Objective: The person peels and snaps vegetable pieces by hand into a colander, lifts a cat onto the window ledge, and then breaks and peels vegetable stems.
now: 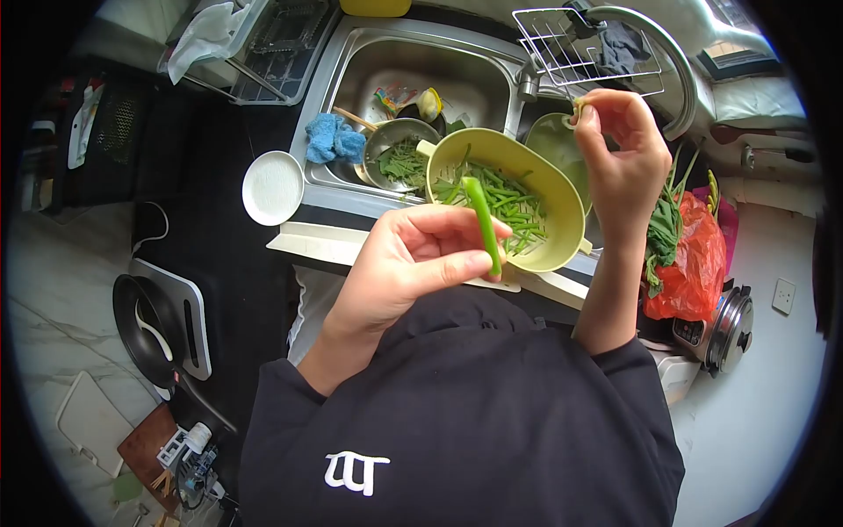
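Note:
My left hand (386, 263) pinches a short green vegetable stem (482, 220) between thumb and fingers, held upright above the near side of a yellow-green basin (566, 211). Inside that basin lie several cut green stems (518, 206). Raised to the right of it, my right hand (628, 145) is closed in a pinch. A small pale, curled strip (576, 110) shows at its fingertips, perhaps a peeling; I cannot tell exactly. Left of the basin, a metal pan (373, 145) holds leaf scraps and thin trimmings.
Behind the basin is a steel sink (474, 75) with a curved faucet (689, 88). A blue cloth (334, 138) and white plate (273, 188) are at the left. A red plastic bag (694, 263) with leafy greens (665, 233) sits right, near a cooker (729, 329). A frying pan (145, 321) is far left.

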`<state>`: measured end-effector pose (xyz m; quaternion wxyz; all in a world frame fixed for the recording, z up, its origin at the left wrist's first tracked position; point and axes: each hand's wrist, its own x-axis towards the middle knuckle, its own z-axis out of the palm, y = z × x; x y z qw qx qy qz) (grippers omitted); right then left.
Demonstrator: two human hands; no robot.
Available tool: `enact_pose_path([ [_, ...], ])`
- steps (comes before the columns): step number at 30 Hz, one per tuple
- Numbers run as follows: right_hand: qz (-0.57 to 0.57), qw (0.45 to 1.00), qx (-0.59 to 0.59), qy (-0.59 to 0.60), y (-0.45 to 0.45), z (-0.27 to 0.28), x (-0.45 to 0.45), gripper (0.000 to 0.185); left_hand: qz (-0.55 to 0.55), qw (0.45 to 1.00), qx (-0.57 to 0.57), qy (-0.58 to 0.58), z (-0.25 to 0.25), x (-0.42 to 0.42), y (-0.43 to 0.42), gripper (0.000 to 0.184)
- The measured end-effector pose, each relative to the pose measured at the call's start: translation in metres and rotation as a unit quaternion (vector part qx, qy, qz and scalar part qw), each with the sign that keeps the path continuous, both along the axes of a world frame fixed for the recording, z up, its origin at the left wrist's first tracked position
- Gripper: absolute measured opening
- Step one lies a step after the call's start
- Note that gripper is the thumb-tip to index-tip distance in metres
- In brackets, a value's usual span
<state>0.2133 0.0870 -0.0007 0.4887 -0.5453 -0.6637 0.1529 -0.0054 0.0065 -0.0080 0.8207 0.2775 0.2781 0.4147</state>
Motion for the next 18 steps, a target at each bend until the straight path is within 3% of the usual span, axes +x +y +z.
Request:
enact_pose_path([
  [5, 0.095, 0.981, -0.049, 0.159, -0.030, 0.006, -0.026, 0.011, 0.032, 0.999, -0.015, -0.009, 0.001, -0.003, 0.004, 0.031],
  [7, 0.194, 0.979, 0.040, -0.047, -0.033, 0.011, -0.019, 0.014, 0.044, 0.999, -0.021, -0.020, 0.001, -0.002, 0.005, 0.031],
  [10, 0.219, 0.973, 0.008, -0.073, -0.052, 0.019, -0.027, 0.018, 0.060, 0.998, 0.001, -0.026, -0.001, 0.001, 0.004, 0.029],
  [18, 0.209, 0.971, 0.067, -0.099, -0.070, 0.025, -0.038, 0.024, 0.072, 0.997, 0.033, -0.006, -0.002, -0.002, 0.003, 0.023],
])
